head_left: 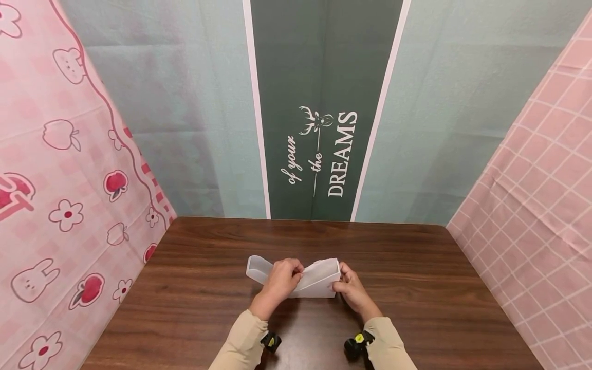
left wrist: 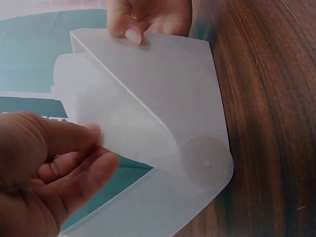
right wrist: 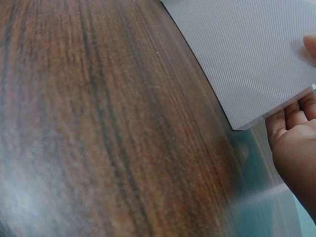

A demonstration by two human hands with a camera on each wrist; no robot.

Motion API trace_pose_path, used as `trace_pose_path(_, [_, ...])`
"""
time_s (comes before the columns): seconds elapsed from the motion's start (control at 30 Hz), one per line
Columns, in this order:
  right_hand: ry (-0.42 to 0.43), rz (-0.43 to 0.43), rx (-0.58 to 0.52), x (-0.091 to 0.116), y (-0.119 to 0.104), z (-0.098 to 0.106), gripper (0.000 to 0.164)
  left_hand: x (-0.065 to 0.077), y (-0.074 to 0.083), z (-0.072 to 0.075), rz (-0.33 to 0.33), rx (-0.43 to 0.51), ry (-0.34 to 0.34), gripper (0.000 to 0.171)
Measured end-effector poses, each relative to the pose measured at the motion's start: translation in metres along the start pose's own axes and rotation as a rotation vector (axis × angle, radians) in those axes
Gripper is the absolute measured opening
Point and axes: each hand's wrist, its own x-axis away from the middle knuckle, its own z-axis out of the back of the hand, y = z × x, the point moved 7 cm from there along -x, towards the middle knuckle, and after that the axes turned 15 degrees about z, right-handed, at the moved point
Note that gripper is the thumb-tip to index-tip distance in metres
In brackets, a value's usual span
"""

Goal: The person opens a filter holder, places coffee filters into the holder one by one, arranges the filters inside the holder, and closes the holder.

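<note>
A white ribbed plastic case (head_left: 319, 290) stands on the table, its lid (head_left: 260, 268) swung out to the left on a round pivot (left wrist: 206, 163). Out of the case's slanted opening rises a thin white sheet (left wrist: 116, 111), whose material I cannot tell. My left hand (head_left: 280, 281) pinches the lower edge of this sheet between thumb and fingers, above the pivot side. At the right end, my right hand (head_left: 352, 290) grips the case, with the thumb on its near face and the fingers at its end wall. What lies deeper inside is hidden.
The dark wood-grain table (head_left: 194, 308) extends around the case on all sides. A green cloth with lettering (head_left: 319, 154) hangs behind it. Pink patterned cloths hang at the left (head_left: 69, 180) and the right (head_left: 536, 205).
</note>
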Motion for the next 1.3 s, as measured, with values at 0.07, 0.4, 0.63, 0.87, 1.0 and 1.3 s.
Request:
trace_pose_path(0.07, [0.001, -0.002, -0.002, 0.0, 0.0, 0.0, 0.037, 0.001, 0.001, -0.001, -0.015, -0.048, 0.01, 0.012])
trace_pose_path(0.4, [-0.004, 0.003, -0.009, 0.0, 0.0, -0.001, 0.038, 0.007, 0.008, -0.001, -0.093, -0.22, 0.062, 0.016])
trace_pose_path(0.63, [-0.013, 0.014, 0.002, 0.0, 0.001, 0.001, 0.038, 0.008, 0.009, -0.004, -0.098, -0.242, 0.047, 0.019])
trace_pose_path(0.87, [-0.016, 0.02, 0.01, 0.0, 0.004, 0.001, 0.038, 0.01, 0.008, -0.007, -0.152, -0.173, 0.106, 0.019])
trace_pose_path(1.0, [-0.015, 0.018, 0.005, 0.0, 0.003, 0.001, 0.038, 0.008, 0.007, -0.008, -0.097, -0.193, 0.107, 0.019])
trace_pose_path(1.3, [-0.011, 0.01, -0.004, 0.001, 0.004, 0.001, 0.038, 0.006, 0.005, -0.01, -0.061, -0.215, 0.084, 0.019])
